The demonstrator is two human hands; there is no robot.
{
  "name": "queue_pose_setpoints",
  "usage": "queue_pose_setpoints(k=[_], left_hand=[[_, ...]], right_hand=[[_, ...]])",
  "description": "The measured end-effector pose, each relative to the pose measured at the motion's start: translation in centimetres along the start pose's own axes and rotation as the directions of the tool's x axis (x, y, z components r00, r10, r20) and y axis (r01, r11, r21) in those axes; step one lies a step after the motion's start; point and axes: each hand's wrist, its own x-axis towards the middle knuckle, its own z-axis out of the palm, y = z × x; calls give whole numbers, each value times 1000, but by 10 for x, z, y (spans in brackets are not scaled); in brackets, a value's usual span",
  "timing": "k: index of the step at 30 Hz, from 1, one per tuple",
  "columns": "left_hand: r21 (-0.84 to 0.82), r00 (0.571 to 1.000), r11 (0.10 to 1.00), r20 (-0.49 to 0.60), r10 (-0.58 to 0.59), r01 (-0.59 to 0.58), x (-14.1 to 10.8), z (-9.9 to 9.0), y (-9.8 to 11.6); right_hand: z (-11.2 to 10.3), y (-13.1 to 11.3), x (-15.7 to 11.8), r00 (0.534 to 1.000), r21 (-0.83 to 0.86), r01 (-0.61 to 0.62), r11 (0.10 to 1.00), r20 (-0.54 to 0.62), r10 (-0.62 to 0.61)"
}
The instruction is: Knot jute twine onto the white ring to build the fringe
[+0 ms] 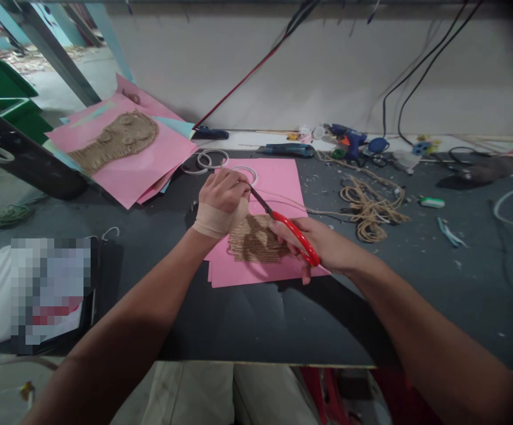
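My right hand [307, 236] grips red-handled scissors [294, 231], their dark blades pointing up and left to my left hand [225, 192]. Closed, with a beige bandage around its wrist, my left hand pinches jute twine [307, 209] near the blade tips; the exact pinch point is hidden. From there the thin strands run right to a loose tangled bundle [369, 206]. Below both hands, a woven-looking patch of twine rows [256, 242] lies on pink sheets [225, 274], partly shaded and partly covered by my right fingers.
Pale rings [212, 159] lie behind my left hand. A blue utility knife [287, 150] and a blue glue gun [347, 137] sit along the back. At left are stacked pink sheets [123, 183] bearing a twine shape [127, 136], a dark post [30, 153] and a blurred-out tablet-like object [59, 289].
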Motion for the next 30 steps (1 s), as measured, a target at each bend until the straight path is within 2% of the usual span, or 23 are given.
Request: queue_pose_setpoints(k=[8, 14, 19, 22, 24, 25, 27, 28, 30], left_hand=[[-33, 1000, 999, 7, -31, 31, 1, -1, 1], [-6, 1000, 1000, -24, -7, 7, 1, 1, -1], [-1, 998, 1000, -57, 10, -10, -2, 5, -4], [-27, 999, 1000, -41, -17, 16, -3, 6, -7], [-50, 999, 998, -30, -35, 33, -3, 6, -8], [-62, 999, 997, -30, -43, 41, -3, 6, -8], [-99, 997, 993, -28, -65, 62, -3, 7, -8], [-129, 996, 988, -20, -85, 82, -3, 8, -8], [-212, 990, 967, 9, -142, 140, -3, 8, -7]], right_hand=[[1, -2, -2, 1000, -27, 16, 1000, 14, -15], [1, -3, -2, 1000, -37, -8, 999, -10, 8], [4, -5, -4, 996, -29, -47, 999, -80, 44], [1, -5, 0, 984, -107, -16, 994, -177, -3], [-7, -3, 5, 933, -344, 18, 939, -333, -140], [-12, -1, 8, 878, -506, 5, 862, -410, -246], [-28, 3, 13, 725, -741, -119, 661, -520, -452], [-37, 6, 16, 660, -782, -191, 594, -550, -512], [-57, 13, 19, 593, -798, -295, 525, -584, -555]])
